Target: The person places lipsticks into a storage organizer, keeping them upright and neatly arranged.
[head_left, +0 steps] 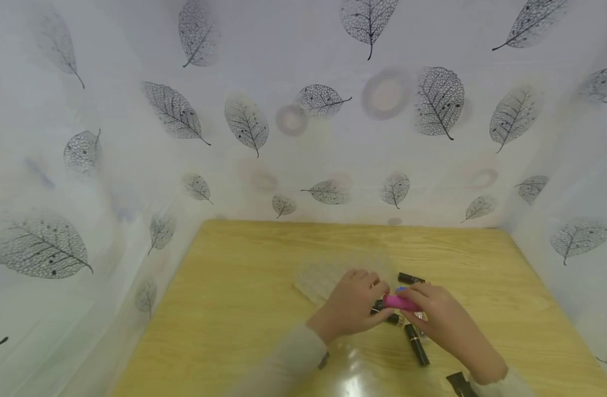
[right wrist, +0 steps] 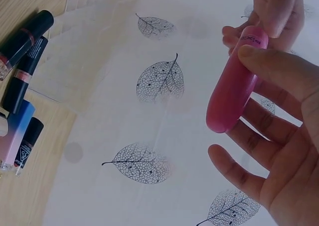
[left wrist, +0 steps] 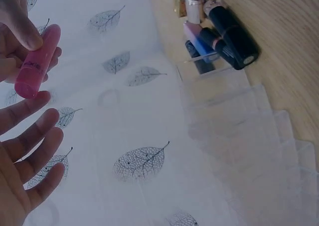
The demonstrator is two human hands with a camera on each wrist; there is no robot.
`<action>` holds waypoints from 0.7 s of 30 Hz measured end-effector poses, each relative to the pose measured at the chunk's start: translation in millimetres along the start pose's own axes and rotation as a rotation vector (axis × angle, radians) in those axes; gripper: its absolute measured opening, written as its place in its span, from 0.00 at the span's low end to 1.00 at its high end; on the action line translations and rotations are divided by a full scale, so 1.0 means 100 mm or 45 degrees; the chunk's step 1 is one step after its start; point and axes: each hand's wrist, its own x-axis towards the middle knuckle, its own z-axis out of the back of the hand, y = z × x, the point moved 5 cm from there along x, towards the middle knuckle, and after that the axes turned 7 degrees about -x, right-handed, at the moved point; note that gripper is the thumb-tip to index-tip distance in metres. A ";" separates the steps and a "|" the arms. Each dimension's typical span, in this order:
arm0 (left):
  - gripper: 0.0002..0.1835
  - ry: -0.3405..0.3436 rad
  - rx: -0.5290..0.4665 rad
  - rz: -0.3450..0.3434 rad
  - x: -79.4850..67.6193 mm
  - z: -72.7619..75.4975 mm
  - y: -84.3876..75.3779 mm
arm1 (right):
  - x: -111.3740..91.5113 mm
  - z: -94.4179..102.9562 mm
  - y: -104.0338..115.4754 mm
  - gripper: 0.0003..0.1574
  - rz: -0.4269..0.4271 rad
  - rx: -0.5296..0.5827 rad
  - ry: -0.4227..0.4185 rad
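Held above the worktop [head_left: 234, 286], nearer its right edge than its left, the glossy pink tube [right wrist: 232, 90] looks light, stiff and slightly slippery, best pinched mid-barrel, where the right hand [head_left: 442, 314] grips it, the left hand [head_left: 353, 303] reaching its end with fingers loosely extended.

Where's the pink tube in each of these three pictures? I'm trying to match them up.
Head: the pink tube is right of centre, lower half, held by the right hand.
Left wrist: the pink tube, upper left.
Right wrist: the pink tube, right of centre.
Shared landmark: the clear plastic organizer, lower right in left wrist, upper left in right wrist.
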 end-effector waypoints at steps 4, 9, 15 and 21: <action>0.16 -0.010 0.018 -0.015 -0.01 -0.01 -0.03 | 0.01 0.00 0.03 0.40 0.009 -0.005 -0.009; 0.15 -0.068 0.014 -0.031 -0.03 0.01 -0.04 | 0.01 0.02 0.03 0.40 0.012 0.000 -0.015; 0.13 -0.200 -0.066 -0.007 -0.07 0.04 -0.01 | -0.03 0.01 -0.03 0.40 -0.023 0.031 0.001; 0.12 -0.238 -0.095 0.022 -0.12 0.01 0.03 | -0.04 0.05 -0.10 0.35 -0.050 0.113 -0.001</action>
